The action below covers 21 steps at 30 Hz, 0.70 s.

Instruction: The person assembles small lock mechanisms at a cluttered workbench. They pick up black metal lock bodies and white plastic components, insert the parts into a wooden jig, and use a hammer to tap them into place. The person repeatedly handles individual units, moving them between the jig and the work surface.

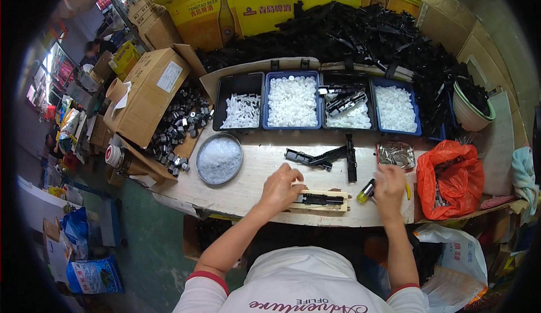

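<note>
My left hand [279,189] is at the left end of a pale wooden fixture [342,206], fingers curled and thumb by its edge; what they hold, if anything, is hidden. A slim black part [322,199] lies lengthwise in the fixture. My right hand [390,192] is raised at the near side of a small tray of metal screws or pins [396,154], its fingers smeared by motion. Beside it lies a screwdriver-like tool [366,191] with a yellow-green end. Beyond the fixture rest a jointed black assembly [315,158] and an upright-lying black piece [351,159].
Bins of white plastic parts [292,100] line the back, before a heap of black parts [338,36]. A round dish [220,159] stands left, near a carton [147,96] and black-silver pieces [183,118]. An orange-red bag [451,177] and pale bowl [472,110] stand right.
</note>
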Each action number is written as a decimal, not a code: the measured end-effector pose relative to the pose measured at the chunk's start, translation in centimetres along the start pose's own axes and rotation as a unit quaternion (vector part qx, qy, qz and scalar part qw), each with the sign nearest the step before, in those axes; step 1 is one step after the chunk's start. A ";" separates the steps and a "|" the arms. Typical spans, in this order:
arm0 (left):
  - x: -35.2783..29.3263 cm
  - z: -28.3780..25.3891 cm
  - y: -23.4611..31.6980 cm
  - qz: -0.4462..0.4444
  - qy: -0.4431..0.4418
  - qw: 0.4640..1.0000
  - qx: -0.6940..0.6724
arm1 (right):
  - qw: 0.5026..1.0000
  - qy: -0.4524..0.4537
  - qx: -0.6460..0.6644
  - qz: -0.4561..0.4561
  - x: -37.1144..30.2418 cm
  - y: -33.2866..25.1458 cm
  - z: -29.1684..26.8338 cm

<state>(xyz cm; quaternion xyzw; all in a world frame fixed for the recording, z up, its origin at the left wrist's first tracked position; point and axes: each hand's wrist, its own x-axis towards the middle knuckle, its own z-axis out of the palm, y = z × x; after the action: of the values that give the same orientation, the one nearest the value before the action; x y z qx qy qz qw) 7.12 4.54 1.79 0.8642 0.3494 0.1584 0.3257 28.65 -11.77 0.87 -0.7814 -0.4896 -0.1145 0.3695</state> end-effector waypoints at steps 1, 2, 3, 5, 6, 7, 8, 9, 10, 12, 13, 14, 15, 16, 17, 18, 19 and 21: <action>1.3 -0.4 -0.3 0.005 0.022 1.000 -0.003 | 0.998 -0.005 -0.064 0.014 0.2 1.1 -0.6; 3.2 -0.9 -0.1 0.017 0.049 0.999 0.012 | 0.991 -0.007 -0.131 0.033 0.1 2.2 -1.2; 5.2 -1.6 0.2 0.029 0.078 0.996 0.026 | 0.979 -0.009 -0.197 0.050 0.0 3.1 -1.7; 9.4 -2.3 0.4 0.024 0.108 0.991 0.079 | 0.974 -0.026 -0.219 0.052 -0.9 4.8 -1.6; 11.2 -2.4 0.4 0.019 0.127 0.987 0.096 | 0.972 -0.032 -0.229 0.049 -1.0 5.4 -1.4; 12.8 -2.3 0.3 0.013 0.146 0.983 0.113 | 0.972 -0.030 -0.225 0.059 -0.9 5.8 -1.4; 14.4 -2.0 0.1 0.031 0.146 0.979 0.136 | 0.973 -0.028 -0.219 0.072 -0.9 6.3 -1.2; 15.5 -1.5 -0.6 0.041 0.135 0.977 0.158 | 0.973 -0.030 -0.213 0.082 -0.9 6.4 -1.2; 16.5 -1.0 -1.5 0.049 0.124 0.975 0.179 | 0.971 -0.031 -0.215 0.100 -0.5 6.4 -1.2; 17.4 -0.7 -1.8 0.066 0.110 0.970 0.208 | 0.972 -0.027 -0.208 0.110 -0.1 6.2 -1.7; 17.6 -0.8 -2.0 0.067 0.109 0.970 0.208 | 0.972 -0.026 -0.204 0.114 0.3 6.1 -1.8; 17.6 -0.9 -2.0 0.069 0.104 0.970 0.207 | 0.976 -0.017 -0.195 0.096 0.6 6.0 -1.8; 17.7 -1.1 -2.0 0.070 0.099 0.971 0.207 | 0.980 -0.010 -0.185 0.077 1.3 5.6 -1.7; 17.6 -1.4 -1.9 0.065 0.103 0.973 0.198 | 0.983 -0.002 -0.175 0.058 2.0 5.3 -1.6; 17.7 -1.4 -2.1 0.073 0.101 0.977 0.171 | 0.980 -0.020 -0.191 0.055 2.6 5.4 -1.3; 17.9 -1.7 -2.3 0.081 0.102 0.981 0.143 | 0.976 -0.037 -0.207 0.051 3.3 5.4 -0.9; 18.0 -1.9 -2.5 0.088 0.102 0.984 0.115 | 0.972 -0.054 -0.223 0.047 3.9 5.5 -0.5; 17.9 -2.5 -2.9 0.094 0.111 0.984 0.101 | 0.961 -0.104 -0.251 0.044 4.8 6.1 0.7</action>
<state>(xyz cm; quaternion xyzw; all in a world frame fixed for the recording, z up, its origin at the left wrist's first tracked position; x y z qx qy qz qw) 17.03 19.88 2.48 0.8987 0.3148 0.2474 0.1791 36.12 -9.54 0.13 -0.8777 -0.4455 -0.1354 0.1129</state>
